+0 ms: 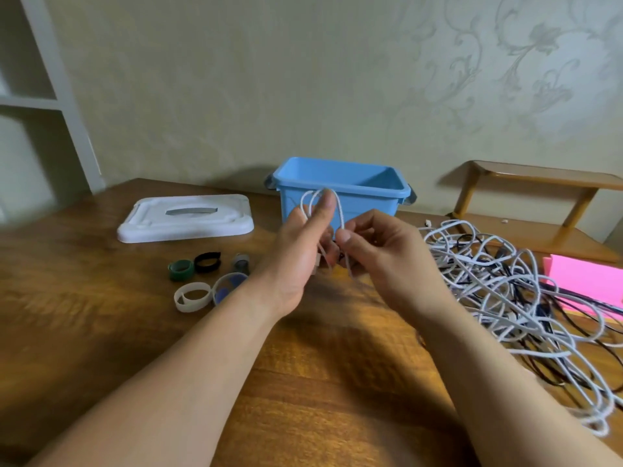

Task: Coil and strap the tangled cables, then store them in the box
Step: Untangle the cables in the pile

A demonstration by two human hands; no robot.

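box (340, 197) blue; lid (185, 219) white; cables (505, 281) white, black; straps (205, 274) green, black, white; table (101, 332) brown woodgrain

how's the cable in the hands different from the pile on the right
The held cable is gathered into neat upright loops; the cable pile is a loose tangle. The held cable is off the table, in the left hand and right hand; the cable pile lies on it. The held cable's loops are white; the cable pile mixes white and black. Both are outside the blue box.
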